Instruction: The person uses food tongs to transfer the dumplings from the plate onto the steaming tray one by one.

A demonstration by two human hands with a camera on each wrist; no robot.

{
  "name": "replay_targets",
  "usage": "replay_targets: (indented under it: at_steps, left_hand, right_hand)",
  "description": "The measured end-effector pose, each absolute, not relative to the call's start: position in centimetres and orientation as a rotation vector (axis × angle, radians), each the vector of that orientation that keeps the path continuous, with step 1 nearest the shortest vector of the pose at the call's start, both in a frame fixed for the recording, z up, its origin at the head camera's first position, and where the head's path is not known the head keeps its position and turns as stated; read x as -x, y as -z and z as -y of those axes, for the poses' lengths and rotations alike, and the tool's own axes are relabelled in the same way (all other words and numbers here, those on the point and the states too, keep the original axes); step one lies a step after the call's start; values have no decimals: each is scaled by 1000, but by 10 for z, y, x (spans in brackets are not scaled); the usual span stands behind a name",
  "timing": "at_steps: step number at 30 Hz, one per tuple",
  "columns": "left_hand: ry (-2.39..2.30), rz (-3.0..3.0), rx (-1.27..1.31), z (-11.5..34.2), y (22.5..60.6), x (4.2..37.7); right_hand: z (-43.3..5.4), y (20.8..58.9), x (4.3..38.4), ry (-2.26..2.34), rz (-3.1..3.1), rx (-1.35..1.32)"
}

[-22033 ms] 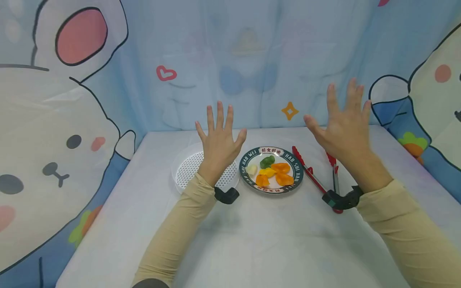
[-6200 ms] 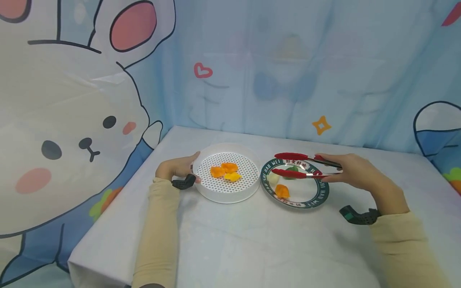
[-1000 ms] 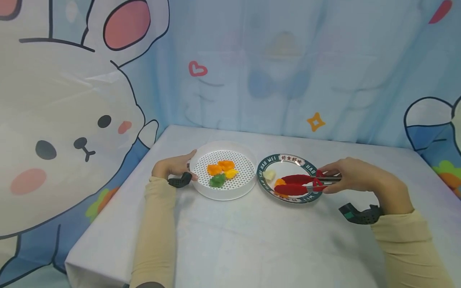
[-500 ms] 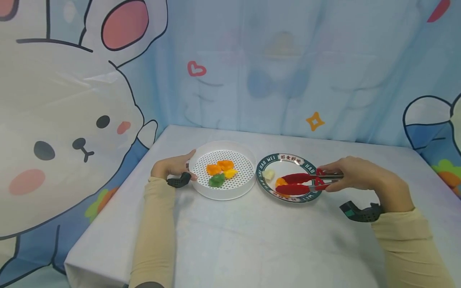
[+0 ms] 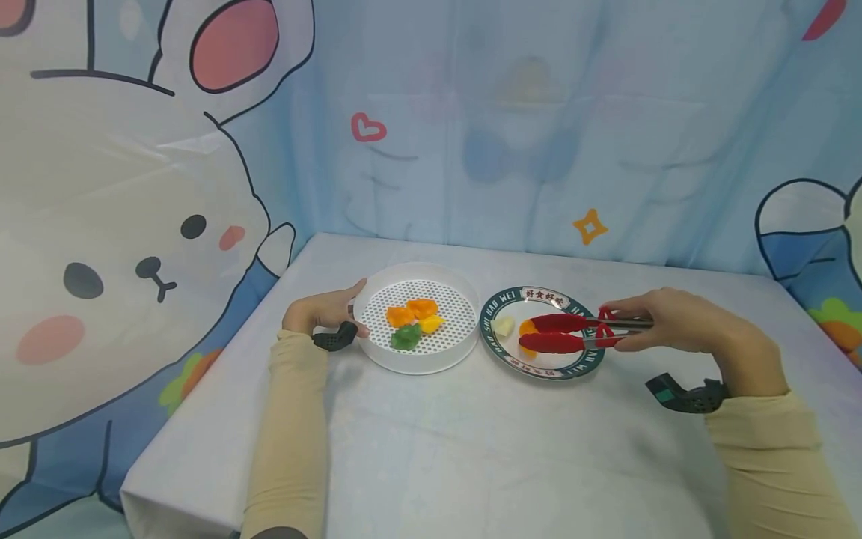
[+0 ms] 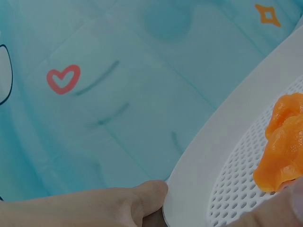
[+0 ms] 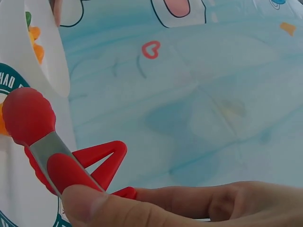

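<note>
Pale blue cartoon curtain [image 5: 404, 195] hangs behind the plate [image 5: 491, 352], which sits on a white-covered table [image 5: 471, 457]. Toward the plate's left lies an orange piece [image 5: 527, 328], red-headed tongs [image 5: 552, 343] over it; whether they pinch it I cannot tell. Right of the plate, the right hand [image 5: 694, 322] grips the tongs' arms; left of it, the left hand [image 5: 323, 308] clasps a perforated tray [image 5: 417, 364]. The piece is probably light and slick (the tray's orange lumps [image 6: 281, 146] look glossy), best nipped gently across its middle.

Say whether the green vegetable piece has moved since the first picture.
Yes: the green vegetable piece moved left, from plate to white perforated basket, farther from the orange printed star.
</note>
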State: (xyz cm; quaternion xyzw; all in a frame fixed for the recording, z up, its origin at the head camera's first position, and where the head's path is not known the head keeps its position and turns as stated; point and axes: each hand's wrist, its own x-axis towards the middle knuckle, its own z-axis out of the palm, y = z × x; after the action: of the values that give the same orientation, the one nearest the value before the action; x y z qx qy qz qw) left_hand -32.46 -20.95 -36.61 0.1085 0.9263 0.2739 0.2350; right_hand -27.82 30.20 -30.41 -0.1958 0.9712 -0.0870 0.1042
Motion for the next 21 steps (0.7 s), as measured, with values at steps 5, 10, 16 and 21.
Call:
replay_targets:
  at_steps: [5,10,16,21]
  left_hand:
    - [-750,-2546,-279,212,368,323]
    - [-788,-2525,-281,205,368,326]
    - [-808,-2498,-305,193,366,334]
    - [-808,-2492,-307,189,368,335]
  right_hand:
    - [-301,305,282,247,-2902,600]
    - [-300,302,280,217,-3020,613]
    - [-278,304,276,209,-3111,667]
    - [-240,302,282,90,-3142,750]
